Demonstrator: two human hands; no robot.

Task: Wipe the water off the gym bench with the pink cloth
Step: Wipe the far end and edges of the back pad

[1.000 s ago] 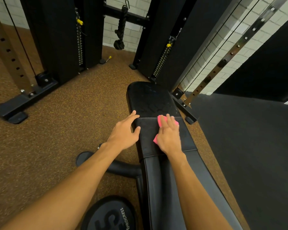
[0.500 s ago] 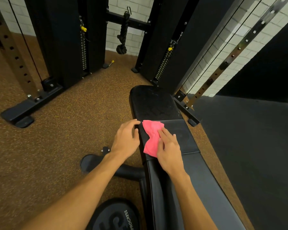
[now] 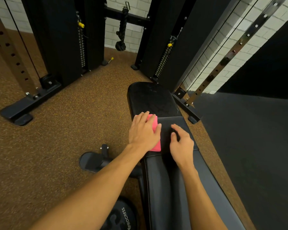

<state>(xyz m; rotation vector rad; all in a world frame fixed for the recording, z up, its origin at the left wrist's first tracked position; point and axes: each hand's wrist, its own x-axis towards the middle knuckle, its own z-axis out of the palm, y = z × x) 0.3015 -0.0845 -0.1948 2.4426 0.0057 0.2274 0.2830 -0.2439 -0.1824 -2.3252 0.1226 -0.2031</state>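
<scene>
The black gym bench (image 3: 173, 188) runs from the bottom of the view up to its seat pad (image 3: 152, 98), whose surface shows faint wet specks. The pink cloth (image 3: 155, 126) lies on the left side of the bench's middle section. My left hand (image 3: 144, 132) lies flat on the cloth with straight fingers and covers most of it. To its right, my right hand (image 3: 181, 141) rests on the bare black pad with loosely bent fingers, touching no cloth.
A cable machine with two black weight stacks (image 3: 70, 39) stands beyond the bench, with a black rope handle (image 3: 122, 29) hanging between them. A weight plate (image 3: 121, 216) lies on the brown floor by the bench's foot (image 3: 93, 161). A black mat (image 3: 256, 155) covers the floor at right.
The cloth passed from under my right hand to under my left hand and shifted to the bench's left side. My right hand came off it onto the bare pad.
</scene>
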